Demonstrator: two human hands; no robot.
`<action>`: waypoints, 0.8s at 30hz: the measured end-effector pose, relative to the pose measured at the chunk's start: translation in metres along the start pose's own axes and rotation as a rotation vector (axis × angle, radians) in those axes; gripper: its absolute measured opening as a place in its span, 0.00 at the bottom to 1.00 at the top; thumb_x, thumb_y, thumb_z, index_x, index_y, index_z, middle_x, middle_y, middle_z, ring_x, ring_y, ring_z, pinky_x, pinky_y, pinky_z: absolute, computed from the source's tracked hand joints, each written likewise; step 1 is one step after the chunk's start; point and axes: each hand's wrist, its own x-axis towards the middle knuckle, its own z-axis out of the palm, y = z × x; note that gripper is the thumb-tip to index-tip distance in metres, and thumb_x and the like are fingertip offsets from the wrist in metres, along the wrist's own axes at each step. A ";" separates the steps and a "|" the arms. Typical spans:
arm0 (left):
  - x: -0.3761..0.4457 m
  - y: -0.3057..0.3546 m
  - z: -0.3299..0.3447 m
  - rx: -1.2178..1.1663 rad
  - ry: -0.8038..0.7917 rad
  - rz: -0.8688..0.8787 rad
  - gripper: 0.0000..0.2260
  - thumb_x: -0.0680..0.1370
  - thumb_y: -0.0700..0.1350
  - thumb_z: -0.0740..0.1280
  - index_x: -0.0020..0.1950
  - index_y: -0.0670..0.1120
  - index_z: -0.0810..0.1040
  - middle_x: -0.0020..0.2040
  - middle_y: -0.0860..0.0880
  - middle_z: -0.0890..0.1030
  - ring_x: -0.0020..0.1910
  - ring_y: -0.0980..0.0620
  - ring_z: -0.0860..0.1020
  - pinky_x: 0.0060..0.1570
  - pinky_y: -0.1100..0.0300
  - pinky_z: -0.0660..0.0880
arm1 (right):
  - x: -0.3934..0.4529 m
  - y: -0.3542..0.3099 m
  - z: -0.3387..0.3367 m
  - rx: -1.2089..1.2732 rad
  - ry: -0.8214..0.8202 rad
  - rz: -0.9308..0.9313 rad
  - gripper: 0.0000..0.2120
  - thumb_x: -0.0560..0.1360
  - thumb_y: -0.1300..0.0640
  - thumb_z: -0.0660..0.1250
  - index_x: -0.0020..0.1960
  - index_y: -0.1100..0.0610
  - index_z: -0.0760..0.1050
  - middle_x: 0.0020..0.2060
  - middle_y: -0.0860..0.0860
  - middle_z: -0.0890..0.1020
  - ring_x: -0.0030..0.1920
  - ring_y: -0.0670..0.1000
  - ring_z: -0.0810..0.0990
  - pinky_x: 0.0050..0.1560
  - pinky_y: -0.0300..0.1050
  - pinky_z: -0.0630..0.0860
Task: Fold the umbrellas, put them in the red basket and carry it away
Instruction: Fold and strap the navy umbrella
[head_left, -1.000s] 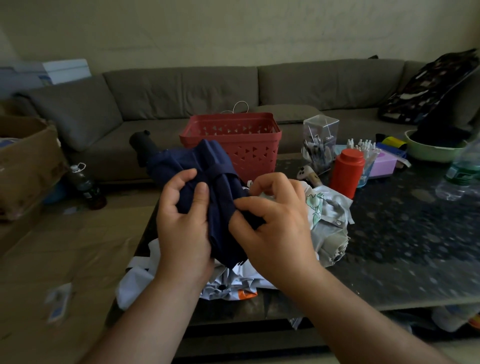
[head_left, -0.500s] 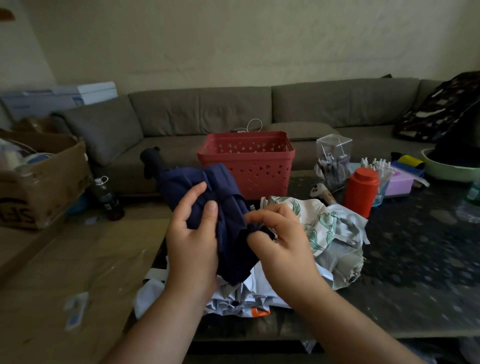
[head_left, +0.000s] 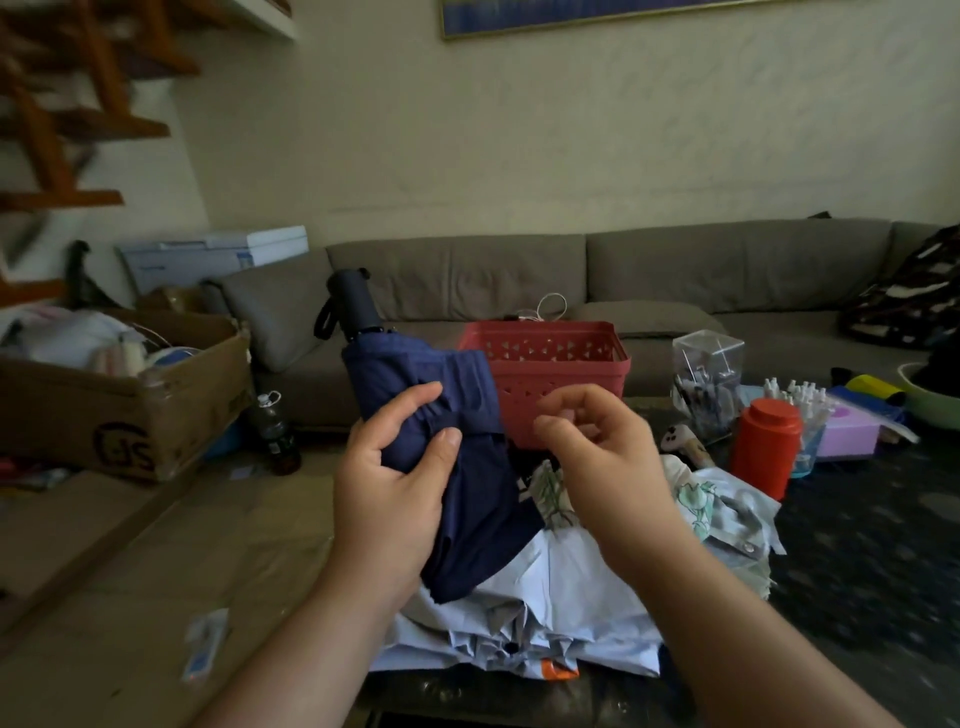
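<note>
**Navy umbrella gripped over a crowded table**

While the left hand (head_left: 390, 478) wraps around the navy umbrella (head_left: 457, 457), thumb and fingers pressed into the bunched cloth, the right hand (head_left: 597, 457) hangs just beside it with nothing in it, its fingers loosely curled and apart from the fabric. The umbrella stands tilted, its black handle (head_left: 353, 301) pointing up and away toward the sofa, and a strap band runs across the cloth at the thumb.

Below the hands, a dark speckled table (head_left: 857, 571) carries a heap of pale blue fabric (head_left: 545, 613) and, just to its right, a crumpled white umbrella with a green leaf print (head_left: 717, 514). The red basket (head_left: 550, 374) sits on the far side of the table, behind the navy umbrella, and what I can see of its inside is empty. To its right stand a clear plastic container (head_left: 706, 379), a red canister (head_left: 763, 447), a pink box (head_left: 847, 434) and a green bowl (head_left: 930, 400) at the edge of view.

A long grey sofa (head_left: 675, 270) runs along the cream wall behind, with a patterned dark cloth (head_left: 909, 306) draped on its right end. On the left, a cardboard box (head_left: 124, 395) full of odds and ends rests on a low step, a dark bottle (head_left: 275, 431) stands on the floor by it, and wooden stair treads (head_left: 62, 124) climb the upper corner.
</note>
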 end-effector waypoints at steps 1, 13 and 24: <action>0.000 0.005 -0.003 -0.015 -0.004 -0.013 0.19 0.78 0.41 0.76 0.60 0.65 0.84 0.65 0.50 0.83 0.64 0.51 0.83 0.64 0.42 0.80 | 0.002 -0.006 0.001 -0.049 -0.011 -0.048 0.05 0.74 0.56 0.73 0.47 0.47 0.84 0.39 0.46 0.80 0.36 0.44 0.78 0.43 0.46 0.80; -0.026 0.057 -0.045 0.062 -0.072 -0.026 0.22 0.76 0.39 0.78 0.57 0.68 0.85 0.64 0.53 0.83 0.61 0.58 0.83 0.63 0.50 0.81 | -0.021 -0.047 0.039 -0.420 -0.347 -0.174 0.07 0.75 0.38 0.71 0.52 0.35 0.80 0.50 0.46 0.75 0.56 0.50 0.76 0.62 0.53 0.76; -0.040 0.065 -0.052 0.046 -0.117 -0.025 0.26 0.72 0.34 0.80 0.56 0.66 0.86 0.62 0.50 0.84 0.60 0.57 0.84 0.57 0.61 0.81 | -0.032 -0.043 0.045 -0.361 -0.312 -0.097 0.08 0.75 0.44 0.76 0.40 0.36 0.80 0.48 0.47 0.75 0.54 0.51 0.77 0.54 0.44 0.72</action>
